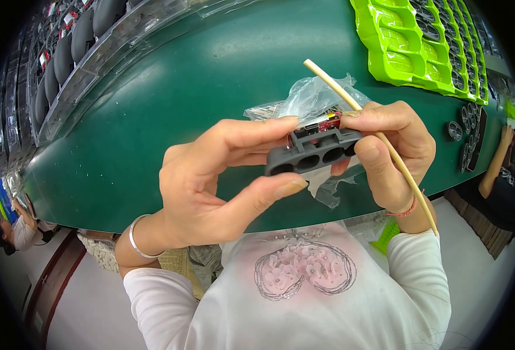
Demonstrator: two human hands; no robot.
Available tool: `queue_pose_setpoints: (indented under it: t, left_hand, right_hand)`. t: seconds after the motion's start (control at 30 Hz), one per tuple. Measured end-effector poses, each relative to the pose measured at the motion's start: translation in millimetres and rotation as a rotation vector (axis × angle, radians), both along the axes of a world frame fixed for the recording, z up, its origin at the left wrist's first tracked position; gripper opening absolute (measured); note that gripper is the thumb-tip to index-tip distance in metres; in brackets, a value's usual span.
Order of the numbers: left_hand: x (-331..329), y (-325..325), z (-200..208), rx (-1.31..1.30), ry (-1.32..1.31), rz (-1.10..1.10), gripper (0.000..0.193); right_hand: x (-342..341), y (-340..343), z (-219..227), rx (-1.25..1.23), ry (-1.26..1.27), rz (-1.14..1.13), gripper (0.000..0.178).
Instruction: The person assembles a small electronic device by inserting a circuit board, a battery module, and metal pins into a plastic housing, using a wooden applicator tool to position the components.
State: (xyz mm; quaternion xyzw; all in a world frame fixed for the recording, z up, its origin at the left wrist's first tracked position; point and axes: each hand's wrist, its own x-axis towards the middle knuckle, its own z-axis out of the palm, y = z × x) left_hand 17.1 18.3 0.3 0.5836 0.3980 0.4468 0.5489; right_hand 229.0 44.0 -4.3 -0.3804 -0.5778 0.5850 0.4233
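Observation:
Above the table I hold a dark grey plastic housing (314, 156) with a row of round holes along its near side. A small red circuit board (329, 124) sits in its top, with a white part and a bit of yellow beside it. My left hand (211, 181) grips the housing's left end between thumb and fingers. My right hand (400, 140) pinches its right end and also holds a thin wooden stick (406, 169), which slants from far left to near right. Behind the housing lies a clear plastic bag (313, 96) with thin metal pieces, partly hidden.
On the green table (181, 87), a bright green tray (394, 44) of dark round parts stands at the far right. Several loose round parts (467, 125) lie near it. Clear trays (114, 49) of black parts line the far left. Other people (24, 230) sit at both sides.

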Motion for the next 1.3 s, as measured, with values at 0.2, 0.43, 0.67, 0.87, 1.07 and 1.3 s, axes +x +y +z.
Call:
queue_pose_setpoints:
  t: [0.2, 0.43, 0.67, 0.87, 1.07, 1.3]
  left_hand:
    - [0.1, -4.1, 1.6, 0.023, 0.108, -0.014, 0.051]
    - [0.8, -5.0, 0.1, 0.145, 0.179, -0.008, 0.052]
    - [1.5, -3.4, -7.6, 0.287, 0.206, 0.019, 0.053]
    - [-0.2, -2.9, -10.8, 0.299, 0.208, 0.013, 0.052]
    - [0.1, -3.8, -9.5, 0.277, 0.222, 0.01, 0.051]
    - [0.2, -5.2, -9.0, 0.275, 0.232, 0.026, 0.05]
  right_hand:
    - [-1.9, 3.6, -3.2, 0.056, -0.006, 0.004, 0.031]
    - [-1.1, 2.3, -0.3, -0.004, -0.003, 0.006, 0.033]
    - [-0.2, 2.7, 2.8, -0.031, -0.035, 0.012, 0.038]
    - [-0.3, 3.0, 3.8, -0.037, -0.045, 0.027, 0.039]
    - [-0.5, 2.3, 4.7, -0.06, -0.048, 0.013, 0.04]
    - [-1.3, 3.0, 4.0, -0.091, -0.039, 0.028, 0.041]
